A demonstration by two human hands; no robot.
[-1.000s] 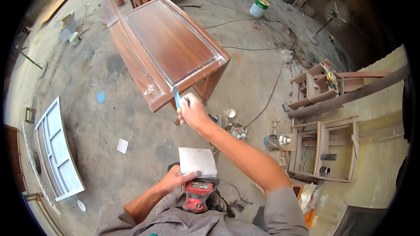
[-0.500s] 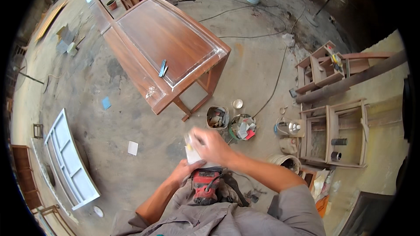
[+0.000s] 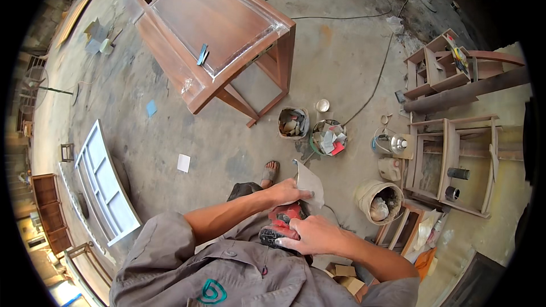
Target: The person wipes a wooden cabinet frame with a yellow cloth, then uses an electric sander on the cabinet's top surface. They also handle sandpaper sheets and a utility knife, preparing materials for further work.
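A pale grey sheet (image 3: 310,183), which looks like sandpaper, curls upward in front of me. My left hand (image 3: 286,192) is closed on its near edge, thumb on top. Just below is a red and black power sander (image 3: 284,214) close to my body. My right hand (image 3: 311,235) wraps round its side; the sander's underside is hidden. Ahead stands a reddish-brown wooden furniture piece (image 3: 227,34) with a panelled top and white dusty edges. Blue strips (image 3: 202,55) lie on it.
Two buckets of scraps, one pale (image 3: 293,123) and one green-rimmed (image 3: 328,137), stand ahead. A dirty white bucket (image 3: 379,202) and a metal flask (image 3: 398,144) are at right near wooden frames (image 3: 449,165). A white panel (image 3: 106,182) lies left. A cable (image 3: 369,99) crosses the floor.
My right hand has moved from the sheet down to the sander. My left hand has moved right and up with the sheet. The view has shifted, showing a foot and more of my shirt.
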